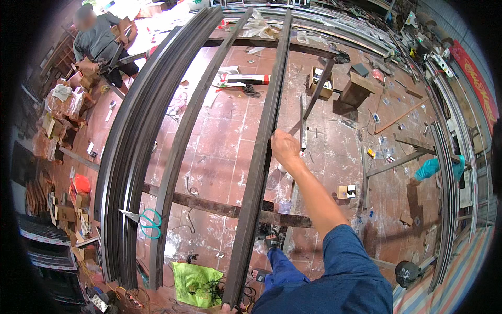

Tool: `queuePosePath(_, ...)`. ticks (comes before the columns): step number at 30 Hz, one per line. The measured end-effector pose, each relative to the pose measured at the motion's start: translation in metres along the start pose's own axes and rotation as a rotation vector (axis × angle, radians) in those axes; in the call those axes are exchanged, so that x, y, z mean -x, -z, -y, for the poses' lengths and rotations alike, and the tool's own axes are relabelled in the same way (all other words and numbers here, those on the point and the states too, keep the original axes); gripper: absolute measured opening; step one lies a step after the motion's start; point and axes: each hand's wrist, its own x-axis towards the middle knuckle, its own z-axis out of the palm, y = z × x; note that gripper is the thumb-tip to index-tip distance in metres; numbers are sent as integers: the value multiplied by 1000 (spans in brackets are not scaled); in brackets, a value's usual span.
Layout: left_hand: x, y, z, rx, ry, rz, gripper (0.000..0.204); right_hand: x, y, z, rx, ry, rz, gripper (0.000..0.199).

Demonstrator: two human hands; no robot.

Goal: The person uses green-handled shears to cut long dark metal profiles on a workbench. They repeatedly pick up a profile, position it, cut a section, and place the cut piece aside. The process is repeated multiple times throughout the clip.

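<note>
A long dark grey metal profile [264, 131] runs away from me across the rack, with a groove along its length. My right hand [286, 148] is closed at its right edge, about midway along; the fingertips are hidden against the profile. Only a small bit of my left hand [226, 308] shows at the bottom, touching the profile's near end, and most of its fingers are out of sight. Left of this profile lies a single dark bar [184, 133]. Teal-handled scissors [149, 223] lie across a bundle of dark profiles [137, 131] farther left.
Crossbars [219, 205] of the rack support the profiles. A yellow-green bag [196, 285] lies on the tiled floor near my feet. Open cardboard boxes [320, 86] stand beyond my right hand. More profiles [444, 204] lean at the right. Another person [99, 44] is at the far left.
</note>
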Motion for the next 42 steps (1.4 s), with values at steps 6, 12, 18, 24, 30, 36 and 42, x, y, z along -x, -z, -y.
queuePosePath(6, -12, -17, -14, 62, -17, -58, 46, -23, -17, -9, 6, -20, -32, 23)
queuePosePath(12, -19, -26, -23, 96, -27, -85, 48, -24, -27, -19, 134, 66, 30, 23)
queuePosePath(18, -21, -31, -25, 135, -42, -108, 50, -34, -9, -5, -14, -38, -23, 22)
queuePosePath(24, -22, -33, -28, 157, -64, -128, 52, -60, -14, -16, -104, -47, -41, 24)
queuePosePath(30, -14, -27, -19, 191, -89, -148, 55, -54, -5, -9, -122, -100, -84, 32)
queuePosePath(36, 6, -10, -3, 251, -151, -162, 57, 15, -12, 15, -380, -319, 118, 46)
queuePosePath(42, 17, 9, 17, 318, -275, -145, 60, 71, -25, 24, -664, -364, 189, 51)
